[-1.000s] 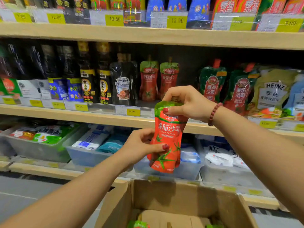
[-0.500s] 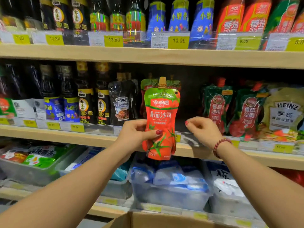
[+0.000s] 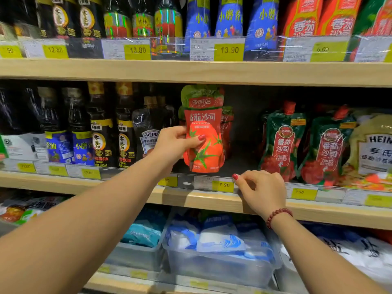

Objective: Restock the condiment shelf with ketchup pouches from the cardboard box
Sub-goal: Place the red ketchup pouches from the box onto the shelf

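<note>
Left hand [image 3: 176, 143]: closed on the ketchup pouch [image 3: 203, 132], thumb across the printed front at mid-height, fingers wrapped behind its left edge.

Ketchup pouch: red with a green top and tomato artwork; held upright, long axis vertical, top end up, printed face toward the camera. Its bottom edge sits just above the front lip of the middle shelf [image 3: 191, 198]; whether it touches the shelf board cannot be told. Its top reaches nearly to the underside of the shelf above.

Right hand [image 3: 261, 189]: holds nothing; fingers curled loosely, fingertips resting on the middle shelf's front price rail, below and to the right of the pouch, beside the yellow price tag [image 3: 223, 185] marked 7.90. A red bead bracelet [image 3: 277, 216] circles the wrist.

Items on the middle shelf, relative to the pouch:
- Directly behind, partly hidden: a second red pouch [image 3: 227, 128] of the same kind, upright.
- Left, just beside: a dark Heinz pouch [image 3: 148, 132], then a row of dark sauce bottles [image 3: 101, 128].
- Right, across a bare gap: two green ketchup pouches [image 3: 282, 141], upright with red caps up, then a pale Heinz pouch [image 3: 375, 149].

Below the pouch, on the lower shelf: clear plastic bins [image 3: 218, 264] holding blue and white packets.
</note>
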